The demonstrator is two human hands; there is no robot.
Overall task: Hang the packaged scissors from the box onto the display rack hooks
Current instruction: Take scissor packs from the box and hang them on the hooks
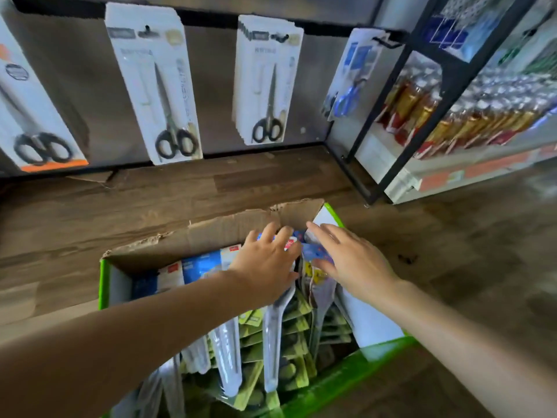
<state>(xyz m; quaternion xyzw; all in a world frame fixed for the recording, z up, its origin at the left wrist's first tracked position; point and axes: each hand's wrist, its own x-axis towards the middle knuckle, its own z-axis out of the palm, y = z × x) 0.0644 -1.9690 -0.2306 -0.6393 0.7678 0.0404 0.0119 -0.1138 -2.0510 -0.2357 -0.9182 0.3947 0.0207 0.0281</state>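
An open cardboard box (211,233) with green outer walls stands on the wooden floor, packed with upright packaged scissors (272,342). My left hand (265,267) lies with spread fingers on the tops of the packs at the box's far side. Right beside it, my right hand (349,260) pinches the top of a blue-carded scissors pack (313,251) between thumb and fingers, still down in the box. Above, the display rack carries white scissors packs (156,86) on black hooks (280,37), plus a blue-handled pair (349,86) at the right.
A larger scissors pack with an orange base (33,125) hangs at far left. A black metal rack frame (391,122) and a shelf of bottles (452,116) stand to the right. Wooden floor (452,267) surrounds the box.
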